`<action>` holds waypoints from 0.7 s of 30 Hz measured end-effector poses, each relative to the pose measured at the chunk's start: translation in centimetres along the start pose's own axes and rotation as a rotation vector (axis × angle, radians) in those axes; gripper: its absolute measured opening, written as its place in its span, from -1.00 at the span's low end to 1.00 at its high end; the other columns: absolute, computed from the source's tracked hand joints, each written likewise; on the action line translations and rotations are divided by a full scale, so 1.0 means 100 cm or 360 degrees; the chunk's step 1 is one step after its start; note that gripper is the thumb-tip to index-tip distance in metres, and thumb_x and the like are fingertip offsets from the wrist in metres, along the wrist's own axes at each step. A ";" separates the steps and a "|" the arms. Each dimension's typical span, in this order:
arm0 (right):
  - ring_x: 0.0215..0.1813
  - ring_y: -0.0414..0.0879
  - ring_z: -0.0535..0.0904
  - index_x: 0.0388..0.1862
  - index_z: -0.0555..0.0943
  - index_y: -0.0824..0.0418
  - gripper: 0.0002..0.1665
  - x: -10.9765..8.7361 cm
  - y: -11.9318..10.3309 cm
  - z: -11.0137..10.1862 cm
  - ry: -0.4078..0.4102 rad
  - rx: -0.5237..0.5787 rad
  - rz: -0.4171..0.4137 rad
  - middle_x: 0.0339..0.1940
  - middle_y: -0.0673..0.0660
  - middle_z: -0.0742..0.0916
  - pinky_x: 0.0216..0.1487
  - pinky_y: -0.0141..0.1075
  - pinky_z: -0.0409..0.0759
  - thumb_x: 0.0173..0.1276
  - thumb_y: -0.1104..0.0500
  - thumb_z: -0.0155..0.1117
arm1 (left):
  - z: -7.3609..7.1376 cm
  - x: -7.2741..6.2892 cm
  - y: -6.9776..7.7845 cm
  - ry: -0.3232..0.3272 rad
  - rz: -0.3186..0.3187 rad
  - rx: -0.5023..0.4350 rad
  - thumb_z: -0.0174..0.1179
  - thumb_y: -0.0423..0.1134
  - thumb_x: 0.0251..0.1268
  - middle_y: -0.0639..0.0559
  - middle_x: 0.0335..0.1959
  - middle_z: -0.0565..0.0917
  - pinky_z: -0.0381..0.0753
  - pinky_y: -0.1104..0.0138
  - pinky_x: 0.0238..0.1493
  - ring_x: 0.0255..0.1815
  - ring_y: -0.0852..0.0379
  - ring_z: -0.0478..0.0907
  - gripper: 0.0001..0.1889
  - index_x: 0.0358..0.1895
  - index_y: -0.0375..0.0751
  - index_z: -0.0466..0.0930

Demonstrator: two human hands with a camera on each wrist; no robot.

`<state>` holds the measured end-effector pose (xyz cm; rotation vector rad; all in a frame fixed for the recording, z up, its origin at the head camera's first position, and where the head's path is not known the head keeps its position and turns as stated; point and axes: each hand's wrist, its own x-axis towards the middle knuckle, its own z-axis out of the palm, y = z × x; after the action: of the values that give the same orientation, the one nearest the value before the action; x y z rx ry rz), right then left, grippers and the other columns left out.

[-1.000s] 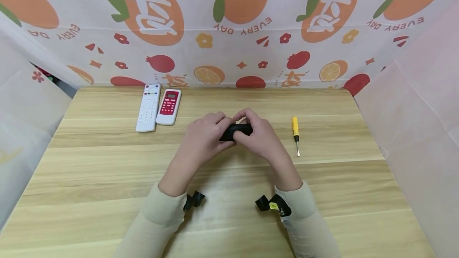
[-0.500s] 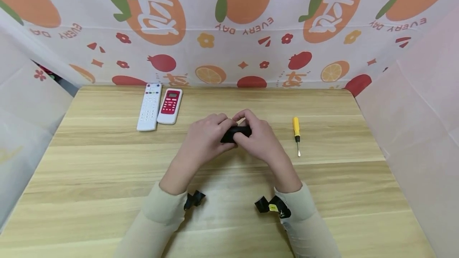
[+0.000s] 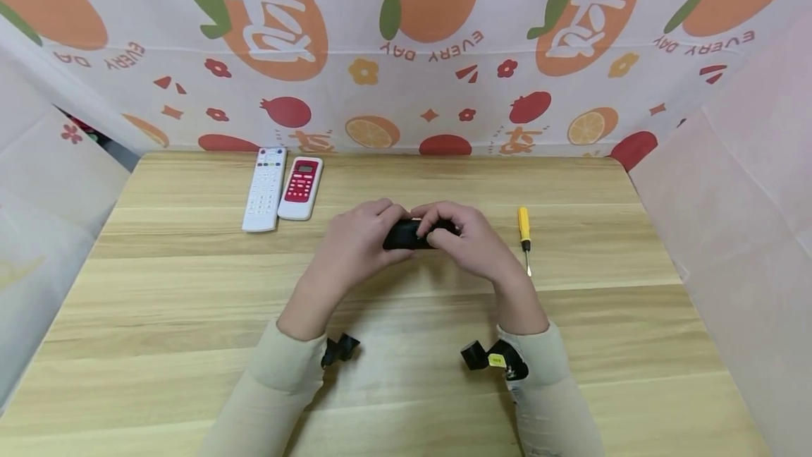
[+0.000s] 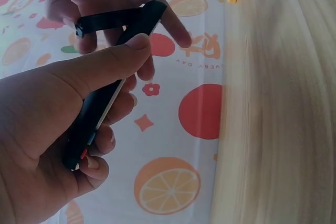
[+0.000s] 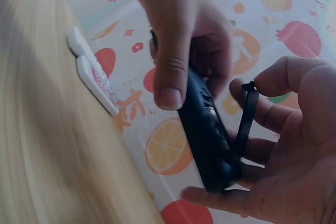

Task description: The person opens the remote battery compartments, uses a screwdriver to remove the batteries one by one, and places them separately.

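Observation:
My left hand [image 3: 355, 245] grips a black remote control [image 3: 400, 235], thumb on one side and fingers curled round the other. Coloured buttons show at the remote's lower end in the left wrist view. The right hand [image 3: 476, 242] pinches the free end of the remote's black battery cover [image 5: 247, 121] between thumb and index finger. That cover stands swung away from the back at an angle, its other end still at the remote's tip. In the right wrist view, the battery compartment [image 5: 214, 116] lies uncovered, with something shiny inside. My right hand's other fingers are spread behind the remote's end.
A white remote [image 3: 263, 192] and a white remote with a red face [image 3: 300, 189] lie side by side at the back left. To the right of my hands lies a yellow-handled screwdriver [image 3: 524, 231]. A fruit-print cloth [image 3: 438, 101] hangs behind the wooden table [image 3: 190, 302].
The right hand has shifted right and now pinches the lifted battery cover; earlier its thumb pressed on the remote's back. My left hand keeps its grip with only a slight shift.

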<state>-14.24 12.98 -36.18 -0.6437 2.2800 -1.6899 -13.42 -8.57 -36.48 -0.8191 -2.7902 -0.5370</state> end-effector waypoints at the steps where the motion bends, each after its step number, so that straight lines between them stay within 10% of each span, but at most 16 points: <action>1: 0.27 -0.01 0.56 -0.24 0.63 0.27 -0.82 0.000 0.001 -0.003 0.0006 0.0052 0.0002 0.19 0.14 0.67 0.14 -0.18 0.57 0.33 0.34 0.06 | 0.000 0.000 0.000 -0.0016 -0.0008 0.0005 0.48 0.16 0.04 0.03 -0.13 0.68 0.66 0.09 -0.21 -0.17 0.05 0.61 -0.47 0.00 -0.08 0.64; 6: 0.16 0.08 0.60 -0.13 0.58 0.40 -0.81 -0.002 0.010 -0.019 0.0183 0.0245 -0.0023 0.09 0.28 0.68 0.10 -0.26 0.57 0.47 0.29 0.09 | 0.003 0.002 0.001 -0.0113 -0.0058 0.0032 0.47 0.19 0.03 0.06 -0.18 0.66 0.62 0.15 -0.27 -0.25 0.09 0.57 -0.48 -0.03 -0.04 0.65; 12: -0.28 -0.04 0.57 0.04 0.66 0.17 -0.75 0.000 0.038 -0.039 0.0489 -0.0395 0.0115 -0.25 0.11 0.70 -0.30 -0.29 0.52 0.46 0.13 0.24 | 0.010 0.003 0.001 -0.0226 -0.0092 0.0037 0.50 0.17 0.01 0.08 -0.19 0.64 0.57 0.16 -0.29 -0.26 0.09 0.54 -0.48 -0.02 -0.02 0.65; 21: -0.22 -0.01 0.59 -0.09 0.71 0.14 -0.77 -0.003 0.061 -0.053 0.0422 -0.0989 0.0511 -0.30 0.08 0.72 -0.10 -0.11 0.52 0.28 0.30 0.36 | 0.019 0.003 -0.001 -0.0356 -0.0116 0.0030 0.50 0.17 0.00 0.06 -0.17 0.66 0.58 0.14 -0.24 -0.24 0.08 0.55 -0.46 -0.01 -0.04 0.65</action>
<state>-17.51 19.04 -40.37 -0.1319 2.9242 -0.9590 -13.84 -7.77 -38.13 -0.8230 -3.0339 -0.4551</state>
